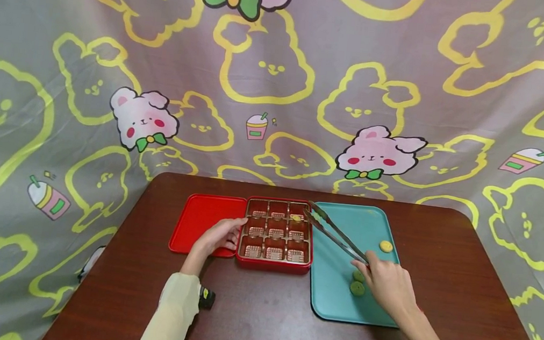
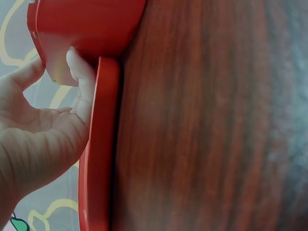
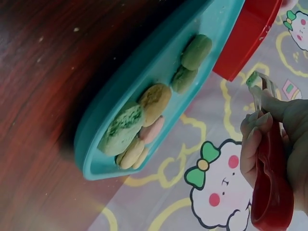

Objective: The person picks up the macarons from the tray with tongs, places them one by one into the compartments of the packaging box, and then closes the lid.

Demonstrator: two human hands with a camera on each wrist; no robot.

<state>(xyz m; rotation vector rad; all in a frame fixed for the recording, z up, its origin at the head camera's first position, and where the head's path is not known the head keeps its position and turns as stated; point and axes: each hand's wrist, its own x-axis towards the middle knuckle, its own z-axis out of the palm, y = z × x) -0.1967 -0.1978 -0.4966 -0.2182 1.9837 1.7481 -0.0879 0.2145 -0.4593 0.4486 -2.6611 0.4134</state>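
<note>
My right hand (image 1: 388, 284) grips the red-handled tongs (image 1: 339, 238), whose tips are over the far right corner of the red box (image 1: 273, 266). A small green piece (image 3: 252, 78) shows at the tips in the right wrist view; I cannot tell its kind. The box has a gold insert with several compartments, and a yellow macaron (image 1: 296, 218) sits in the far right one. My left hand (image 1: 220, 235) touches the box's left side with extended fingertips (image 2: 77, 65), one of them at the rim. Green macarons (image 1: 357, 288) lie beside my right hand.
A teal tray (image 1: 338, 305) stands right of the box, with a yellow macaron (image 1: 385, 246) near its right edge. In the right wrist view it also bears brownish (image 3: 155, 103) and pink (image 3: 153, 130) macarons. A flat red lid (image 1: 199, 223) lies left of the box.
</note>
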